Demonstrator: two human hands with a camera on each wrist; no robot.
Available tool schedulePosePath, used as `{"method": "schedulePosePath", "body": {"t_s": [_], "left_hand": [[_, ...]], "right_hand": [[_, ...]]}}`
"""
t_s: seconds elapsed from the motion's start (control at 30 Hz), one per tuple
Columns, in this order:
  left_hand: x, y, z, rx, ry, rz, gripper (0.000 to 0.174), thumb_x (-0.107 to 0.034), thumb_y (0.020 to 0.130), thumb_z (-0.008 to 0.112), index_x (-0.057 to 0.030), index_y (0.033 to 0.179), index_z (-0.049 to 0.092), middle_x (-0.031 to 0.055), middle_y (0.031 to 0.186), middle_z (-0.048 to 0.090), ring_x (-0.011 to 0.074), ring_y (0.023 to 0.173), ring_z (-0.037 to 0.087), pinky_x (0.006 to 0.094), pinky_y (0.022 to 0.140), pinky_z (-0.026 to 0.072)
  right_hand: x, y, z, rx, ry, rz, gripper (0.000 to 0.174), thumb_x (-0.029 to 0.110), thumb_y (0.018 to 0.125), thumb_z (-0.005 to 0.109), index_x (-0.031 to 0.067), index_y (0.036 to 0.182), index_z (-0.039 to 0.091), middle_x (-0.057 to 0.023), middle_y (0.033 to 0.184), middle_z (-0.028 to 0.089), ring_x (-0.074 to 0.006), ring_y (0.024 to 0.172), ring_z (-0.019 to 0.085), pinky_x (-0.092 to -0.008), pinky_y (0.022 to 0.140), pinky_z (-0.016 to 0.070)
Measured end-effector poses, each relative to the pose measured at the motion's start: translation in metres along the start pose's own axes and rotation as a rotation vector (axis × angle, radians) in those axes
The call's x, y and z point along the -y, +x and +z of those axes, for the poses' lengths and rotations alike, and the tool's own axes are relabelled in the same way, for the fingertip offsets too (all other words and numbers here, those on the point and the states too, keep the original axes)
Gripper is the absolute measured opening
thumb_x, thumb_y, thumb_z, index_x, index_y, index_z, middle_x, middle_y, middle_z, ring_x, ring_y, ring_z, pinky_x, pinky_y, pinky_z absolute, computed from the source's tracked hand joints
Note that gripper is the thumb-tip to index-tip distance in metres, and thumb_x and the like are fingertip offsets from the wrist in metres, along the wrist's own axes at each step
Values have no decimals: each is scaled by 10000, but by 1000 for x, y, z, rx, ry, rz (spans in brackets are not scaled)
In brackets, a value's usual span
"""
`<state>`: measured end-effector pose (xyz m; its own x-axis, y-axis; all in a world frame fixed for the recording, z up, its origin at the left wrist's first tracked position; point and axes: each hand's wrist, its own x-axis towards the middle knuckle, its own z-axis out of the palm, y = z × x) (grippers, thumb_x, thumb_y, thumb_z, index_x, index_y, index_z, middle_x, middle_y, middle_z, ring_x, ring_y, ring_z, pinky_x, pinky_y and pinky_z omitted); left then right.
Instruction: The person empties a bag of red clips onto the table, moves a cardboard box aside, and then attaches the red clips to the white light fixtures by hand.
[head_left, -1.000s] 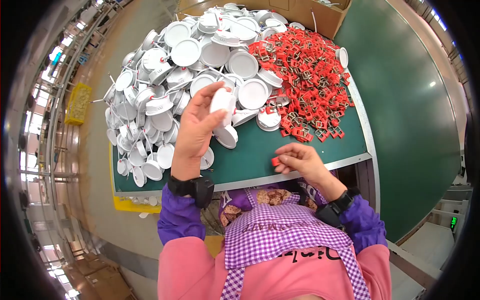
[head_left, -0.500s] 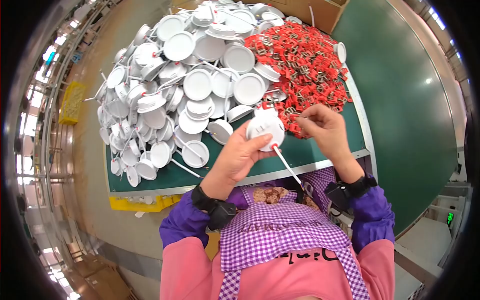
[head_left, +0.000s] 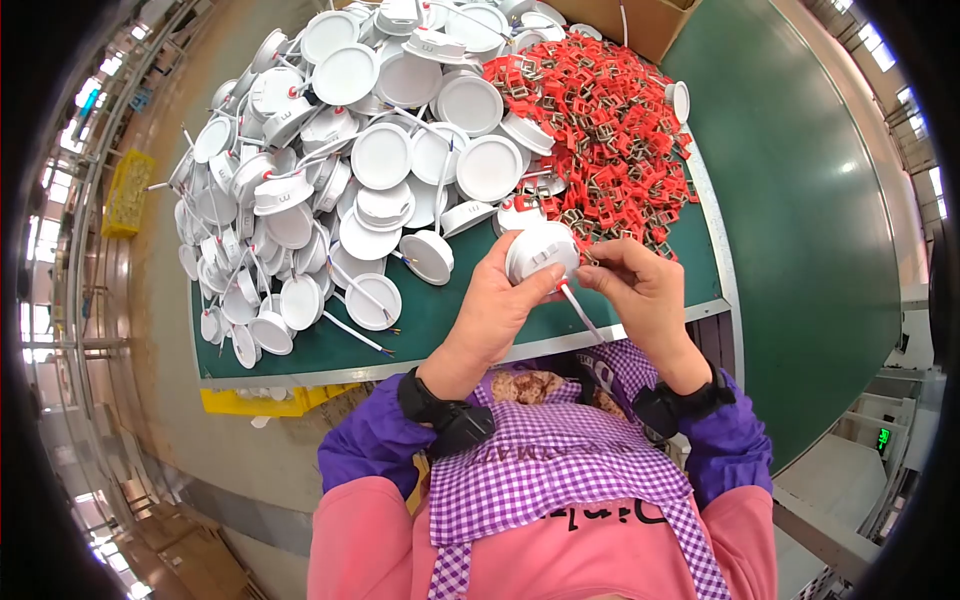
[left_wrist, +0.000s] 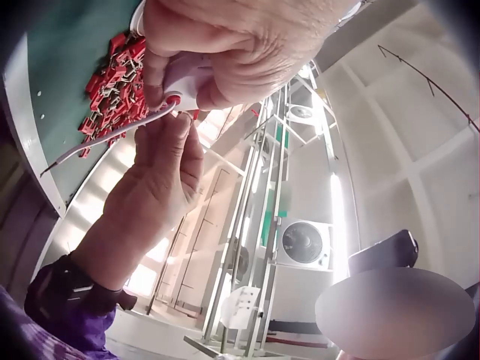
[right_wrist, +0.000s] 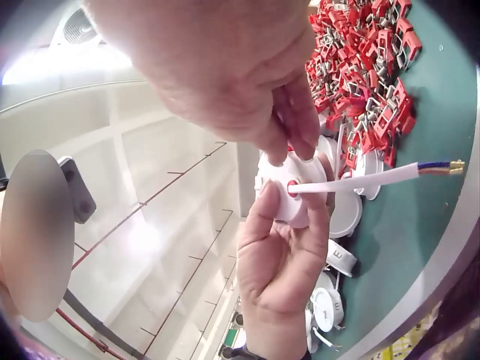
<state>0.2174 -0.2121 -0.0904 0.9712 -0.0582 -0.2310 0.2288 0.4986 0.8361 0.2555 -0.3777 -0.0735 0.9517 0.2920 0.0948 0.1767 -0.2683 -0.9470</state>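
Observation:
In the head view my left hand (head_left: 490, 315) grips a round white downlight (head_left: 540, 252) by its edge, thumb across the back. A white cable (right_wrist: 375, 178) runs from a red grommet on its side; blue and brown wires end in bare copper in the right wrist view. My right hand (head_left: 642, 295) pinches a small red spring clip (head_left: 586, 256) at the downlight's side, mostly hidden by the fingertips. From the left wrist view, the right hand's fingertips meet the rim beside the grommet.
A large heap of white downlights (head_left: 383, 155) with cables covers the left of the green table (head_left: 440, 318). Beside it lies a pile of red spring clips (head_left: 620, 130) with metal springs. A cardboard box (head_left: 640, 28) stands behind; a yellow crate (head_left: 270, 400) sits below the front edge.
My left hand brought the downlight rightward from the heap and turned its back up. My right hand moved up to the clip pile, then left to the downlight's side.

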Motion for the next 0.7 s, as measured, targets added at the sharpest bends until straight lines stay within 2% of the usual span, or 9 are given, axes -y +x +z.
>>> {"method": "schedulePosePath", "body": {"t_s": [0.1, 0.2, 0.27, 0.37, 0.5, 0.6, 0.63, 0.7], "left_hand": [[2, 0, 1, 6, 65, 69, 393, -91, 863, 612, -40, 1216, 446, 50, 1091, 571, 129, 967, 578, 285, 785, 519], [5, 1, 1, 4, 112, 103, 354, -82, 860, 615, -37, 1180, 470, 40, 1067, 572, 115, 950, 573, 271, 777, 516], [8, 1, 0, 16, 125, 113, 335, -73, 857, 616, -33, 1161, 481, 38, 1056, 573, 113, 946, 573, 268, 776, 515], [12, 1, -3, 29, 196, 147, 305, -58, 854, 615, -23, 1134, 497, 38, 1038, 574, 112, 937, 575, 264, 775, 513], [12, 2, -9, 44, 405, 249, 301, -46, 852, 614, -7, 1129, 503, 47, 1026, 575, 119, 926, 579, 265, 782, 512], [8, 0, -12, 89, 289, 164, 320, -46, 846, 622, -3, 1139, 501, 60, 1045, 575, 130, 933, 583, 276, 791, 512], [7, -1, -11, 88, 287, 166, 320, -46, 846, 622, -3, 1139, 501, 60, 1045, 575, 130, 933, 583, 276, 791, 512], [5, -6, -8, 72, 123, 125, 288, -60, 843, 626, -14, 1111, 531, 41, 960, 601, 103, 861, 588, 262, 736, 504]], "right_hand": [[0, -1, 1, -4, -98, -86, 176, 29, 768, 688, -14, 931, 634, -88, 743, 655, -125, 695, 645, -239, 613, 497], [1, -3, 5, -23, -109, -154, 165, 19, 786, 664, -12, 942, 623, -111, 764, 653, -157, 691, 652, -259, 608, 504], [1, -4, 7, -58, -224, -234, 132, 5, 793, 643, -5, 921, 609, -130, 767, 642, -192, 673, 650, -280, 586, 503], [8, -3, 5, -18, -362, -252, 121, 1, 785, 644, 0, 896, 595, -135, 750, 632, -209, 647, 639, -301, 562, 495], [7, -3, 11, -50, -330, -235, 106, -8, 781, 642, 0, 871, 587, -130, 721, 616, -207, 633, 631, -307, 555, 487], [7, -2, 10, -51, -231, -191, 106, -9, 780, 644, 10, 872, 596, -111, 719, 617, -180, 636, 629, -303, 564, 485], [5, -2, 7, -20, -192, -165, 153, -10, 777, 648, 10, 920, 597, -101, 753, 631, -162, 665, 637, -288, 585, 491], [2, -3, 4, 9, -155, -141, 202, -10, 774, 652, 10, 967, 598, -92, 787, 645, -144, 694, 644, -274, 606, 497]]}}
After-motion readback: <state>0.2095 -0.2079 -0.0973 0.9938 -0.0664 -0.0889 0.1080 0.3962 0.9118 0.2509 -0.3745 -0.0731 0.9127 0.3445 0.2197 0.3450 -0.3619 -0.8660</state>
